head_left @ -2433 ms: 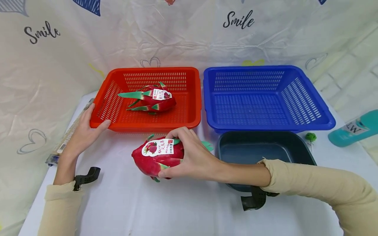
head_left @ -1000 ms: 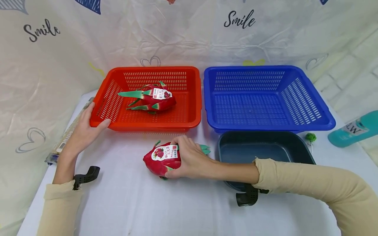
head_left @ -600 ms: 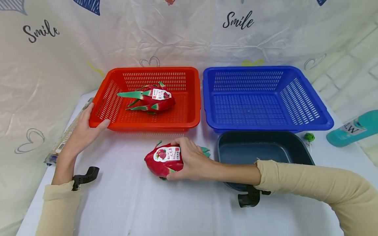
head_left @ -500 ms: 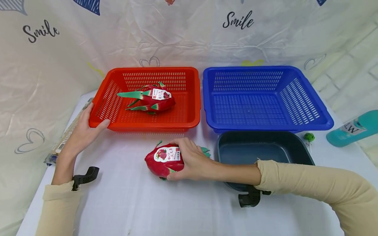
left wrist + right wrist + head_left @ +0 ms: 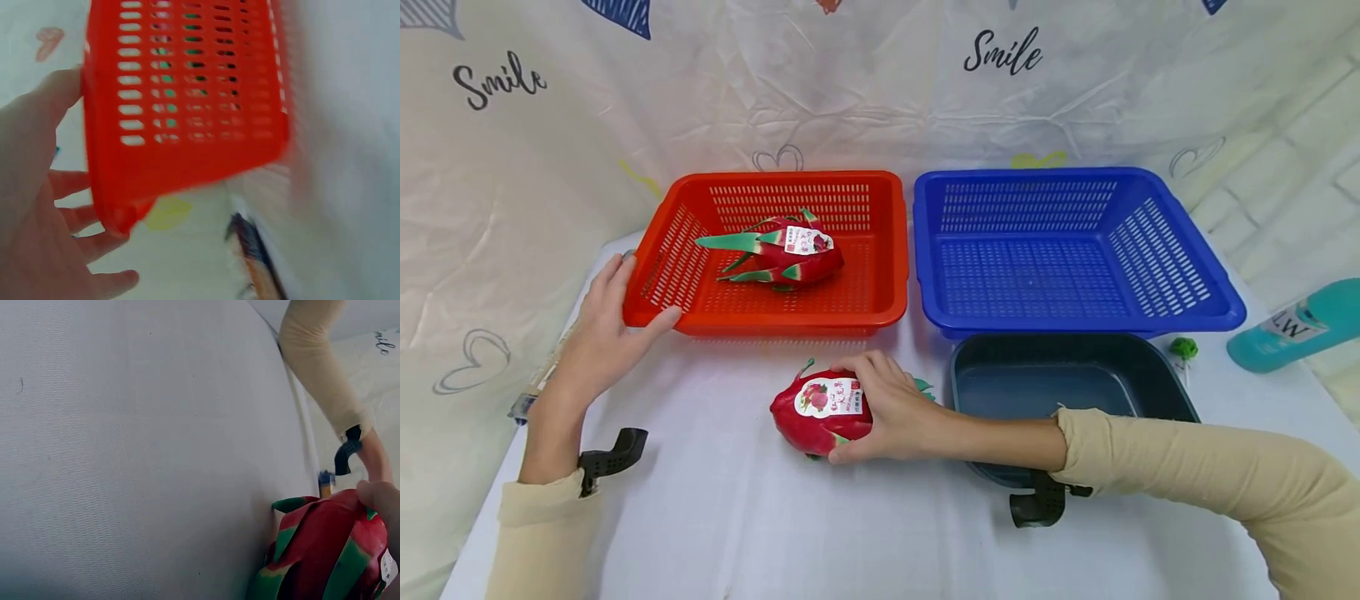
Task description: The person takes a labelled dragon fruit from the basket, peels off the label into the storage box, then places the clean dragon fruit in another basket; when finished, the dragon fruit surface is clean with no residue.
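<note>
1. Head view: the held fruit (image 5: 822,421), taken as dial centre, lay lengthwise over the table (image 5: 760,525), its blunt nose toward 9 o'clock and leaf tips toward 3.
2. Head view: the right hand (image 5: 895,417) gripped its leafy end from the 3 o'clock side, thumb on the near flank.
3. Head view: the left hand (image 5: 598,342), between 9 and 10 o'clock, was at the red basket (image 5: 790,321), at that basket's 8 o'clock corner, thumb set wide of the fingers.
4. Head view: the second fruit (image 5: 790,260) lay in the red basket, at 12 o'clock. The blue basket (image 5: 1082,322) stood at 2, the tray (image 5: 1037,379) at 3; the bottle (image 5: 1296,329) lay farther out, near 3.
5. Left wrist view: the fingers were spread, partly behind the basket rim; their pressure could not be told. A box (image 5: 256,262) lay at 5 o'clock, blurred.
6. Right wrist view: the held fruit was at 4 o'clock, thumb upon it; the other fingers' hold was hidden. The left sleeve (image 5: 319,369) showed at 2.
</note>
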A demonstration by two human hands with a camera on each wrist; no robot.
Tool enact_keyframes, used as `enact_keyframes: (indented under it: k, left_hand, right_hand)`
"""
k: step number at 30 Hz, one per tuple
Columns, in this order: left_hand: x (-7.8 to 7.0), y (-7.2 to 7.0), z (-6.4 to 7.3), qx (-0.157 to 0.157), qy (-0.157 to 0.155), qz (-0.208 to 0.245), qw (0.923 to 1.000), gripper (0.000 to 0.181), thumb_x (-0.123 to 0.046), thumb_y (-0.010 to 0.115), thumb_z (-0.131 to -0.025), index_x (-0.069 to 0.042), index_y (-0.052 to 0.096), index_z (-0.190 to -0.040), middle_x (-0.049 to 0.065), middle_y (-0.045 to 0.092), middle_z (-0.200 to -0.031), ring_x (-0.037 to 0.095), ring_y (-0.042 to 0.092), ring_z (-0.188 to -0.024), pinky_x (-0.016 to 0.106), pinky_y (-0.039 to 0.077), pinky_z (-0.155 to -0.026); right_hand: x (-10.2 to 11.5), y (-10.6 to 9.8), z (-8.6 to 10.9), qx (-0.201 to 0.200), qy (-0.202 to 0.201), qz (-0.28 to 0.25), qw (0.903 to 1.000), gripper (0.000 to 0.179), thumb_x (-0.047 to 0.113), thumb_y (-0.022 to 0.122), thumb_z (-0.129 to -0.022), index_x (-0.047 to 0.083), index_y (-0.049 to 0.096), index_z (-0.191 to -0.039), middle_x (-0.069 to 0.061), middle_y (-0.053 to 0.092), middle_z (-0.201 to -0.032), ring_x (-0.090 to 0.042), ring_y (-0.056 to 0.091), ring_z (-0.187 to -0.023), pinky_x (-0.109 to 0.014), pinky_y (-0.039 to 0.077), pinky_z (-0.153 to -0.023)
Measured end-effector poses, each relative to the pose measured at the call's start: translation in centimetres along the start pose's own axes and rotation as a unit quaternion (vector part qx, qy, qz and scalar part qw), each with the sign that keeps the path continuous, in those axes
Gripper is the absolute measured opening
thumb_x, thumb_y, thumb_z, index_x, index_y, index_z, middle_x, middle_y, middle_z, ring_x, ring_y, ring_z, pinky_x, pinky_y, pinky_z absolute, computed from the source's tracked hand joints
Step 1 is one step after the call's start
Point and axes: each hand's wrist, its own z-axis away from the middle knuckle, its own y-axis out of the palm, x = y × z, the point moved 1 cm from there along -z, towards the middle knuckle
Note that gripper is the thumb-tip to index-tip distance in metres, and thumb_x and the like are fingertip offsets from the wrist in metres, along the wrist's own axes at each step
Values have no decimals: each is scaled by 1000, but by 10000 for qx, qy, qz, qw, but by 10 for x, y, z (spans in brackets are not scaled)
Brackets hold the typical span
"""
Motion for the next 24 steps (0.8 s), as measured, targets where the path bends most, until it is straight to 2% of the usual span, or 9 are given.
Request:
enact_keyframes:
  k: [3, 6, 9, 12, 13, 14, 18, 21, 24]
  left_hand:
    - [-18, 0, 3, -231, 374, -168, 9989, 84, -37, 66, -90, -12, 20, -155, 11, 13, -163, 40, 20, -146, 74, 33, -99]
    - [-43, 0, 11, -137, 738, 71, 9972, 79, -30, 68, -90, -17, 25, -154, 9, 20, -162, 36, 24, -146, 71, 35, -100]
    - [-69, 2, 25, 226, 1267, 328, 9911, 75, -20, 70, -89, -22, 31, -153, 7, 34, -156, 30, 37, -139, 49, 55, -90]
    - [-92, 7, 40, 894, 1668, 314, 9814, 72, -21, 72, -88, -23, 35, -150, 5, 42, -150, 24, 53, -124, 29, 59, -74]
    - [-97, 11, 43, 1168, 1715, 276, 9778, 72, -25, 73, -87, -22, 36, -150, 4, 43, -149, 22, 56, -121, 24, 58, -71]
    - [-101, 16, 46, 1467, 1681, 229, 9745, 74, -32, 73, -87, -22, 36, -150, 4, 42, -150, 23, 57, -121, 26, 59, -76]
    - [-109, 38, 50, 2337, 1331, 100, 9631, 90, -60, 69, -79, -24, 30, -152, 1, 36, -154, 24, 60, -118, 37, 58, -86]
    - [-111, 55, 49, 2640, 1233, 140, 9565, 102, -68, 69, -73, -26, 25, -154, -1, 32, -156, 22, 54, -126, 42, 55, -94]
    - [-110, 70, 48, 2848, 1282, 352, 9493, 108, -66, 74, -70, -23, 22, -155, -1, 32, -156, 20, 45, -134, 41, 54, -96]
  right_hand:
    - [-1, 0, 0, -21, 4, -53, 10000, 90, 43, 85, -66, 19, 38, -138, 0, 45, -129, -14, 40, -123, -37, 46, -91]
    - [-1, 2, 1, -60, 26, -101, 9999, 91, 42, 85, -66, 17, 36, -139, -1, 45, -130, -15, 40, -124, -38, 46, -92]
    - [-2, 3, 2, -125, 58, -179, 9997, 94, 41, 85, -65, 15, 34, -140, -1, 44, -131, -15, 40, -125, -39, 46, -93]
    - [-3, 3, 2, -198, 56, -281, 9994, 97, 40, 86, -65, 13, 33, -141, -1, 44, -133, -15, 39, -126, -40, 48, -95]
    - [-3, 4, 2, -211, 54, -311, 9993, 97, 40, 86, -65, 13, 33, -141, -2, 44, -133, -15, 39, -126, -40, 48, -95]
    - [-3, 4, 2, -226, 44, -337, 9992, 97, 40, 86, -65, 12, 32, -141, -2, 44, -133, -15, 39, -126, -40, 49, -95]
    - [-4, 5, 3, -279, -10, -416, 9987, 94, 39, 86, -67, 13, 32, -140, -1, 44, -133, -15, 39, -126, -37, 52, -92]
    - [-5, 6, 5, -343, -81, -462, 9983, 92, 39, 86, -67, 14, 32, -139, -1, 44, -133, -15, 40, -126, -35, 54, -89]
    - [-5, 7, 7, -382, -147, -446, 9982, 91, 39, 85, -68, 14, 33, -138, -1, 44, -132, -14, 40, -125, -33, 54, -89]
